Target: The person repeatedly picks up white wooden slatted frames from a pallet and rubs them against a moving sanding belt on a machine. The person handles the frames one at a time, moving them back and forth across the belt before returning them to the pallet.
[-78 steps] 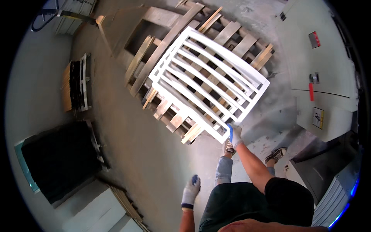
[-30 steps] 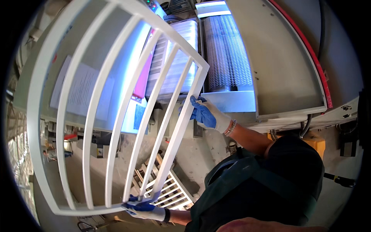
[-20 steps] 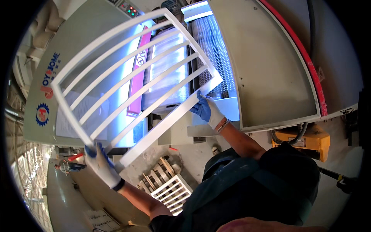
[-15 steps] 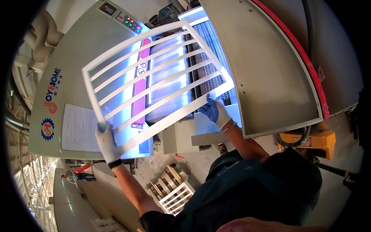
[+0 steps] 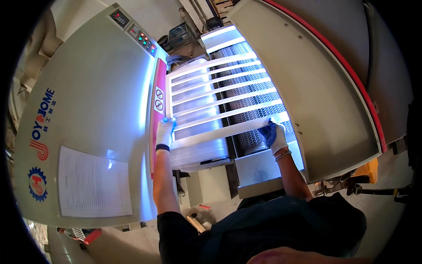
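A white slatted frame [image 5: 220,133] extends across the gap between two grey machine housings, above a shiny translucent conveyor bed [image 5: 200,154] and a dark mesh belt [image 5: 249,143]. I cannot tell whether it touches them. My left hand [image 5: 165,133], in a white glove with blue fingertips, is closed on the frame's near left corner. Toward the right end of the near rail, my right hand [image 5: 274,137], gloved in white and blue, grips it with the fingers curled over. The frame's right side lies along the edge of the right housing, under bright bluish light.
The left housing [image 5: 105,105] carries a control panel [image 5: 143,40] with lit buttons, a pinned paper sheet [image 5: 94,182] and a pink strip [image 5: 154,123]. A red-edged right housing [image 5: 307,88] flanks the belt. Low at right is a yellow machine part [image 5: 370,170]. Dark containers stand behind.
The frame has gone from raised and tilted to lower and flatter over the belt, farther right. Both hands moved with it, keeping hold. My view has shifted too.
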`<state>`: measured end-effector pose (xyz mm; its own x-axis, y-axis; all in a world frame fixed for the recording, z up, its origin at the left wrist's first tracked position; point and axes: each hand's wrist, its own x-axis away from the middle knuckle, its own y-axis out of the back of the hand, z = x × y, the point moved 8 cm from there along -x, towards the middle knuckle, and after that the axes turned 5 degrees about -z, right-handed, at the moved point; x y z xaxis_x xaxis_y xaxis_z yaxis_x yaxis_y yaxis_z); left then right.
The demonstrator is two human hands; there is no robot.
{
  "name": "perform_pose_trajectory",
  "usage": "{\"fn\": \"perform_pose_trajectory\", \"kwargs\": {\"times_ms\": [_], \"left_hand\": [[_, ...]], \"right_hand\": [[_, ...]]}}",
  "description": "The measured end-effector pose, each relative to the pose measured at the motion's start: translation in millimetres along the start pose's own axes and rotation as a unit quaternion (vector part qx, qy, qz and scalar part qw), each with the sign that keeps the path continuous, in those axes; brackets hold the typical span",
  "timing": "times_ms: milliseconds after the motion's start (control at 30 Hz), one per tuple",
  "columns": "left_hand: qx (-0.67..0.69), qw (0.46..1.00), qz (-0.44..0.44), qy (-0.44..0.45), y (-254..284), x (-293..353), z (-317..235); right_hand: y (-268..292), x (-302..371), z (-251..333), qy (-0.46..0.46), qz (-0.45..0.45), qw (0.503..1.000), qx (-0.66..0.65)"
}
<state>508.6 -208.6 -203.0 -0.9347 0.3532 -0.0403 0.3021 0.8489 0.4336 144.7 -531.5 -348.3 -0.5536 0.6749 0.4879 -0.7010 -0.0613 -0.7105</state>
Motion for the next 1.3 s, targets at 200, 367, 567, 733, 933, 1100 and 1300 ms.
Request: {"fn": "perform_pose_trajectory", "kwargs": {"times_ms": [200,367,567,733,933,1100,1300], "left_hand": [[0.007,0.999,-0.022,0.036,-59.7,-53.4,62.6],[-0.275,0.961,-0.013,-0.033,-75.9,-47.7,25.7],[-0.380,0.863,-0.173,-0.285,-41.1,15.6,-17.8],[-0.378,0.856,-0.224,-0.272,-22.5,175.8,-28.4],[-0.302,0.915,-0.251,-0.094,-3.8,439.4,16.5],[-0.104,0.874,-0.343,0.328,-15.2,671.7,164.2],[-0.076,0.798,-0.291,0.521,-68.9,844.6,271.0]], "right_hand": [[-5.3,-35.6,23.6,0.084,-0.006,0.995,0.063],[1.1,-44.2,40.9,0.043,0.027,0.987,0.154],[8.0,-69.3,-2.0,-0.078,0.104,0.969,0.212],[33.0,-105.4,-12.0,-0.139,0.101,0.914,0.368],[-81.4,7.0,-6.7,-0.058,0.231,0.908,0.345],[-162.7,230.2,-99.8,-0.365,0.466,0.784,0.187],[3.0,401.9,-286.7,-0.436,0.569,0.541,0.440]]}}
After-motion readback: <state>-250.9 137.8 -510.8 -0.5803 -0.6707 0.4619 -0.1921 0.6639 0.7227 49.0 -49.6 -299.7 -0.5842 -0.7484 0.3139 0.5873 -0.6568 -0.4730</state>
